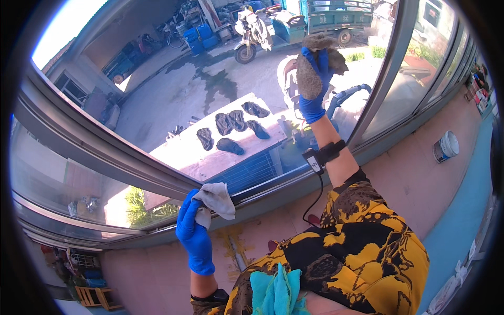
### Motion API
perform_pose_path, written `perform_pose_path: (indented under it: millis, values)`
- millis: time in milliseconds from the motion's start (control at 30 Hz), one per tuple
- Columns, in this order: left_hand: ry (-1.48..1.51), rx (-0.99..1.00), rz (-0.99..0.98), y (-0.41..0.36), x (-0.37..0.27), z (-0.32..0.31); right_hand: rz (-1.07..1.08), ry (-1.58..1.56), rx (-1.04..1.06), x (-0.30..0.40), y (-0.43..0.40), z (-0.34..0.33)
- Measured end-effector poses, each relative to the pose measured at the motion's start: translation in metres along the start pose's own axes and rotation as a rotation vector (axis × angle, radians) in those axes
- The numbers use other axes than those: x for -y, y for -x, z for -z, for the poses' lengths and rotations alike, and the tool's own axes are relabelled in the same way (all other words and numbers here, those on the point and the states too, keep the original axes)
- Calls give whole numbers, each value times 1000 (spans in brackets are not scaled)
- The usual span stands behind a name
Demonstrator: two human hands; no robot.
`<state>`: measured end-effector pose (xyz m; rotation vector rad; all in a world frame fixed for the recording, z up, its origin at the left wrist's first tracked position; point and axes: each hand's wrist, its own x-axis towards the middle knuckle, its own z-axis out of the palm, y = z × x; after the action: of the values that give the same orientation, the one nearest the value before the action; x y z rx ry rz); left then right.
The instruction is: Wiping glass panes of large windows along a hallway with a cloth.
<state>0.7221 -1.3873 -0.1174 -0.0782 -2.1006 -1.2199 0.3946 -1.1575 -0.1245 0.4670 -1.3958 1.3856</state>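
My right hand (318, 84), in a blue glove, is raised in front of the window pane (157, 82) and grips a brown-grey cloth (310, 78) that spreads out on both sides of the fingers. Low at the left, my left hand (195, 232), also in a blue glove, holds a folded light grey cloth (218, 200) beside the lower corner of the metal window frame (173, 175). A turquoise cloth (275, 289) hangs at my chest. Whether the brown-grey cloth touches the glass I cannot tell.
Beyond the window, several dark shoe-like items lie on a pale board (185, 161), with a stroller (288, 78) and a cargo tricycle (291, 25) farther out. Indoors, a white bucket (446, 146) stands on the pink floor at the right, and a wooden chair (96, 297) is at the lower left.
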Motion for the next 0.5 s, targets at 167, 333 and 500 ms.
perform_pose_path:
  millis: [167, 333, 500]
  values:
    - [-108, -110, 93, 43, 27, 75, 293, 125, 258, 127, 112, -104]
    - [-86, -151, 159, 57, 30, 115, 880, 110, 510, 142, 205, -148]
    - [-46, -238, 242, 71, 40, 134, 885, 97, 486, 138, 183, -138]
